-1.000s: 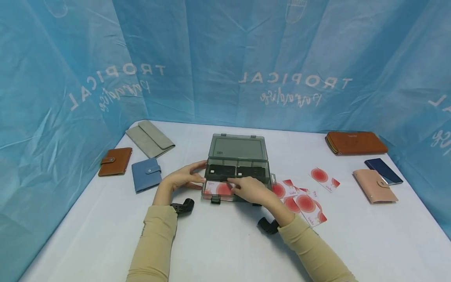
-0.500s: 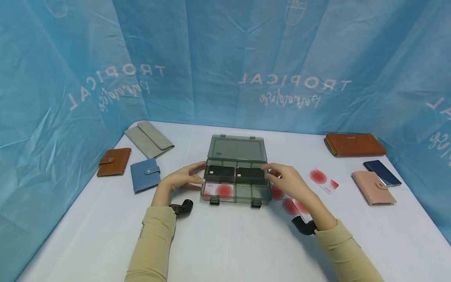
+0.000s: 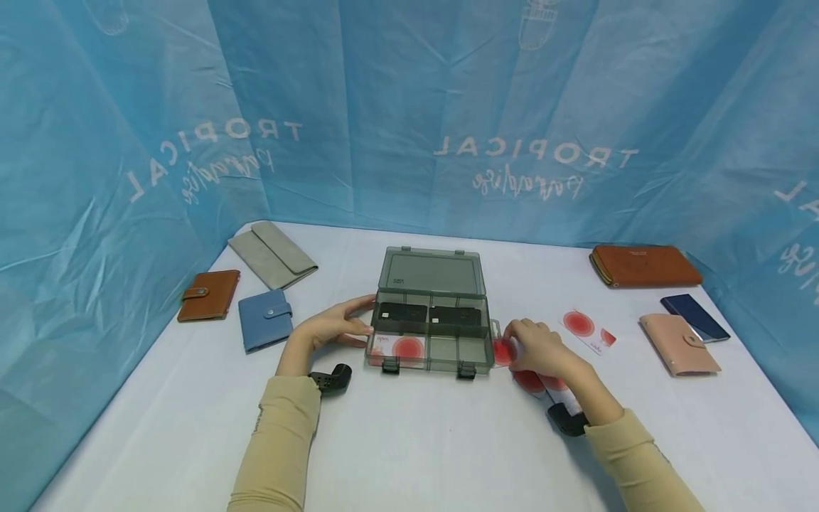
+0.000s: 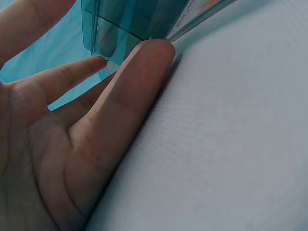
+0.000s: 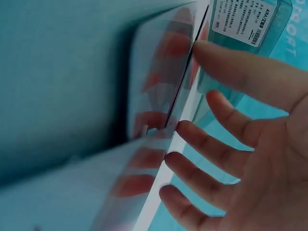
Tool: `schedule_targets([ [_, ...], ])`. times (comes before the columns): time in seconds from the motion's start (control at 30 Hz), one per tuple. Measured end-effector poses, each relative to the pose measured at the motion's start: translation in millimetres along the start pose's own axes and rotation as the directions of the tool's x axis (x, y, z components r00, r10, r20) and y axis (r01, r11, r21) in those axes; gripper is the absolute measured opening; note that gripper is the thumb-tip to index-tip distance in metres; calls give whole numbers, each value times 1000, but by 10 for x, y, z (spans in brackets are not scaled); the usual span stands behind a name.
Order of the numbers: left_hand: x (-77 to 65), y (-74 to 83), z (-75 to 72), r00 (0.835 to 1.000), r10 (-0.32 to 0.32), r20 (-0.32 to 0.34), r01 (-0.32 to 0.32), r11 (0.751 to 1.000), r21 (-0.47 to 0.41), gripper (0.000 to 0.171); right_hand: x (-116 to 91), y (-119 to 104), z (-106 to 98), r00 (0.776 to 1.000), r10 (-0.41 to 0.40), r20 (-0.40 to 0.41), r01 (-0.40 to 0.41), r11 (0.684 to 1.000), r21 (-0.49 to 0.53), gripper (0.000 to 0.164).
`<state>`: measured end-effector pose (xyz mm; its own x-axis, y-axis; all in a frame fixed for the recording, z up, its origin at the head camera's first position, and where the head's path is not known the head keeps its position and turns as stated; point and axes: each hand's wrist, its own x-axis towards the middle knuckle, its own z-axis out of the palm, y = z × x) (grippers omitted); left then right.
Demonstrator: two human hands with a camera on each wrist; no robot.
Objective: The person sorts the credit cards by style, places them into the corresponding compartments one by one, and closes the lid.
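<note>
A translucent green-grey divided box (image 3: 431,274) stands with its lid folded back. Two black cards (image 3: 456,316) lie in its rear compartments, and a red-and-white card (image 3: 407,347) is in the front left one. My left hand (image 3: 329,327) rests against the box's left side, fingers extended and spread, with the thumb (image 4: 139,77) low along the tabletop. Right of the box, my right hand (image 3: 540,350) reaches down over a red-and-white card (image 3: 502,353). In the right wrist view its fingertips touch the cards (image 5: 163,77) with fingers slightly bent; no pinch shows.
Another card (image 3: 579,323) lies farther right. Left stand a grey wallet (image 3: 271,252), brown wallet (image 3: 211,295) and blue wallet (image 3: 265,320). Right are a large brown wallet (image 3: 646,267), a navy one (image 3: 694,316) and a pink one (image 3: 680,343). A blue curtain (image 3: 397,121) hangs behind.
My right hand has left the box's front compartments, moving right past its right side and down onto the loose cards. The left hand has stayed at the box.
</note>
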<state>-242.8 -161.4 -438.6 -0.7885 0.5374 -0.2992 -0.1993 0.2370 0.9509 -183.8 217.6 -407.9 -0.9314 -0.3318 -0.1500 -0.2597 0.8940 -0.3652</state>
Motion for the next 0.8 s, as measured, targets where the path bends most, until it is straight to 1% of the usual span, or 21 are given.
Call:
schedule_targets([
  [0.1,1,-5,2,1000,-2,0,2,1000,-1,82,-9,5,-1,1000,21,16,-20,998,-57,56],
  [0.17,1,-4,4,1000,-3,-2,3,1000,-1,82,-6,23,-26,999,31,25,-29,995,-91,56],
  [0.23,2,-3,5,1000,-3,-3,3,1000,1,82,-5,49,-57,999,39,37,-35,993,-112,52],
  [0.33,5,-1,8,1000,-3,-4,3,1000,2,82,0,110,-109,997,60,41,-55,992,-111,47],
  [0.43,7,-2,10,1000,-5,-5,5,1000,3,82,12,182,-156,995,85,42,-81,993,-85,49],
  [0.5,6,-2,9,1000,-5,-3,5,1000,1,82,26,232,-184,993,110,39,-108,993,-54,50],
  [0.57,4,-3,7,1000,-4,-1,4,1000,-3,82,43,272,-214,990,139,38,-139,990,-4,47],
  [0.63,4,-5,5,1000,-2,0,2,1000,-6,82,60,306,-246,986,163,29,-165,984,64,39],
  [0.7,2,-7,2,1000,1,0,-1,1000,-8,82,75,332,-283,985,170,15,-170,974,148,27],
  [0.77,1,-7,2,1000,1,-3,-1,1000,-9,83,86,355,-319,987,162,-6,-155,957,245,16],
  [0.8,1,-7,3,1000,0,-4,0,1000,-9,83,89,361,-338,989,148,-26,-134,949,286,13],
])
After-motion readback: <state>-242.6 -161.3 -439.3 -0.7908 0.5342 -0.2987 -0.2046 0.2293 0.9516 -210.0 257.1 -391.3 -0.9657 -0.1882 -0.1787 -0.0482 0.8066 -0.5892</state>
